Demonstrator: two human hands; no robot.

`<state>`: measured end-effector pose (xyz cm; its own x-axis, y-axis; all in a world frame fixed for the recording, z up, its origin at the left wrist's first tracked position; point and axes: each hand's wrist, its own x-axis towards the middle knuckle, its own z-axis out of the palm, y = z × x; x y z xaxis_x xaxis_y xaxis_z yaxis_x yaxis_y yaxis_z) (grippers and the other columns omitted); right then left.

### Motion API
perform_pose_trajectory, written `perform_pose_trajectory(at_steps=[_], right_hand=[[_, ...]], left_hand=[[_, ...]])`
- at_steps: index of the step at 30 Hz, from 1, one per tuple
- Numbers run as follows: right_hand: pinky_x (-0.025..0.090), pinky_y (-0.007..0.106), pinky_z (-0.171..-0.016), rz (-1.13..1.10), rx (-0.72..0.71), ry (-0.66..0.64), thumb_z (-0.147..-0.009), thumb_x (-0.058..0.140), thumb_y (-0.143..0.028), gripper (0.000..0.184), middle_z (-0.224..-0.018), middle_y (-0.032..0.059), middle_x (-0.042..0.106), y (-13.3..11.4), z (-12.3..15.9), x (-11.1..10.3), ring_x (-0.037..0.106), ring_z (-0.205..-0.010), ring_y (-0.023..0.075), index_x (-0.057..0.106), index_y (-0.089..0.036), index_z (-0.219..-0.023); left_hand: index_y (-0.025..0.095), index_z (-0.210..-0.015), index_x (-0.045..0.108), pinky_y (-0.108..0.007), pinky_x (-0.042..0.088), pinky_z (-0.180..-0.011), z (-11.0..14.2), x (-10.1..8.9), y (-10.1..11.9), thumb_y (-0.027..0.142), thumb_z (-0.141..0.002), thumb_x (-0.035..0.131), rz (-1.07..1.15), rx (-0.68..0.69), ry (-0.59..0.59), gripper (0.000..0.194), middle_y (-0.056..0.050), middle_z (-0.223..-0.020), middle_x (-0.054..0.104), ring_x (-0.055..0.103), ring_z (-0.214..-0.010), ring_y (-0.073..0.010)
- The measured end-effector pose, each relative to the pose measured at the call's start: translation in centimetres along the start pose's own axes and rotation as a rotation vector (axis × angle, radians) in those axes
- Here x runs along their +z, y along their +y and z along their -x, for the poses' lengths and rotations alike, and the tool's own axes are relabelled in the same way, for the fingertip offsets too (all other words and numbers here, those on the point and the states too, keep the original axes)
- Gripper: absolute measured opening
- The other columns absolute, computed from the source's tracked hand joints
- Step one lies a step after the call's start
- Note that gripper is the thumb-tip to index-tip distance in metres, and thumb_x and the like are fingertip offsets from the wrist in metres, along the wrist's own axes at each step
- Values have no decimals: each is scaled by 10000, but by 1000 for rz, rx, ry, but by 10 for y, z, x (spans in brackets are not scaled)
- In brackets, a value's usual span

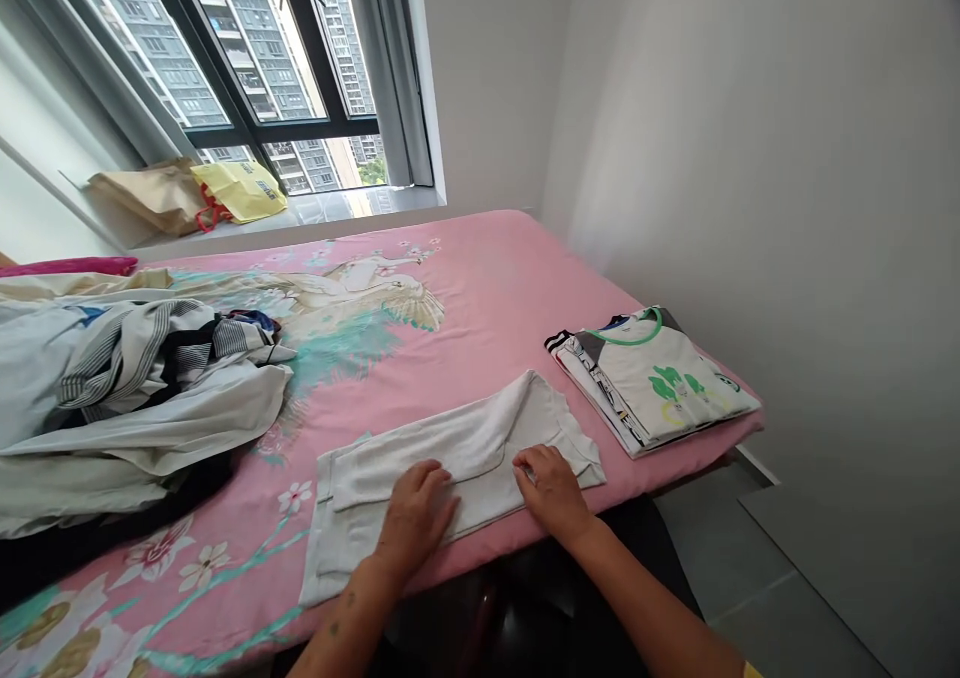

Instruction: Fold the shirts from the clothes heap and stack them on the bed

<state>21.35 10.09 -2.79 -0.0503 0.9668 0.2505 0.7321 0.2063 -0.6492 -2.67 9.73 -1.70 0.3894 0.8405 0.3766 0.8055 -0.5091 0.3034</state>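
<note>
A light grey garment lies on the bed near its front edge, folded lengthwise into a long strip with a slanted fold toward its right end. My left hand rests on the lower middle of this garment, fingers extended and slightly bent, holding nothing. Further right, my right hand touches the garment's right part. Its fingers are curved over the cloth with the thumb apart, and no fabric shows gripped between them.
A stack of folded shirts sits at the bed's right corner. On the left is a loose heap of clothes. The pink flowered bedsheet covers the bed. Paper bag and yellow bag stand on the windowsill. A wall borders the right.
</note>
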Motion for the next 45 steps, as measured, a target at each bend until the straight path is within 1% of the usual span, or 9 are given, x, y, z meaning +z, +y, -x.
perform_pose_trajectory(at_steps=[6,11,15,23,31,34,37,40,45], right_hand=[[355,238,-611,-175,380,-135,-877,432,-390,287,-703,18,611,20,-53,-12,541,-662,139,577,-186,-736],[310,240,-433,-285,539,-351,-821,455,-598,507,-500,25,563,35,-94,-9,452,-388,104,531,-167,-564],[251,217,-349,-430,668,-457,-812,449,-623,507,-461,4,527,33,-106,-1,390,-315,81,554,-157,-641],[210,175,-316,-639,756,-453,-821,455,-362,260,-465,-53,449,23,-112,-5,342,-315,46,549,-148,-706],[280,204,-353,-497,670,-402,-835,452,-430,329,-484,-12,515,29,-107,-2,416,-334,83,541,-161,-668],[356,227,-446,-368,590,-291,-824,485,-501,382,-546,34,574,38,-104,-7,514,-451,124,545,-163,-657],[410,244,-621,-251,473,-90,-846,473,-462,306,-749,52,628,42,-101,-14,574,-683,153,563,-176,-790],[412,284,-792,-161,300,93,-894,368,-352,253,-967,64,615,41,-99,-18,553,-876,173,535,-189,-991],[301,338,-1002,-43,69,153,-804,453,-187,316,-1180,103,531,49,-114,-17,426,-1136,212,555,-168,-1103]], left_hand=[[193,-725,578,-355,427,-747,-34,28,71,293,-806,558,214,-176,-18,130,-40,-770,572,538,-794,-205],[198,-820,578,-212,279,-376,-36,50,106,455,-788,563,1192,-960,-149,259,43,-566,483,381,-397,-79],[186,-932,552,-140,176,-299,-43,56,115,288,-783,618,1809,-1445,0,192,65,-572,495,331,-328,-25],[133,-987,591,-109,300,-334,-73,51,106,304,-937,385,2419,-1410,39,273,5,-635,572,470,-415,-22],[175,-786,541,-143,276,-319,-60,57,117,198,-838,543,1946,-1635,277,57,49,-583,521,415,-351,-30],[198,-868,597,-193,356,-356,-41,53,121,288,-776,622,1573,-1413,120,131,25,-629,557,470,-401,-74],[216,-925,646,-340,520,-756,-34,45,110,362,-776,606,965,-807,124,212,-75,-905,656,634,-830,-196],[205,-1180,584,-494,280,-1076,-38,44,88,375,-817,533,433,-372,59,404,-122,-1321,526,399,-1286,-292],[174,-1402,357,-550,141,-1111,-33,61,61,408,-833,491,13,-163,-239,630,-132,-1479,322,245,-1378,-301]])
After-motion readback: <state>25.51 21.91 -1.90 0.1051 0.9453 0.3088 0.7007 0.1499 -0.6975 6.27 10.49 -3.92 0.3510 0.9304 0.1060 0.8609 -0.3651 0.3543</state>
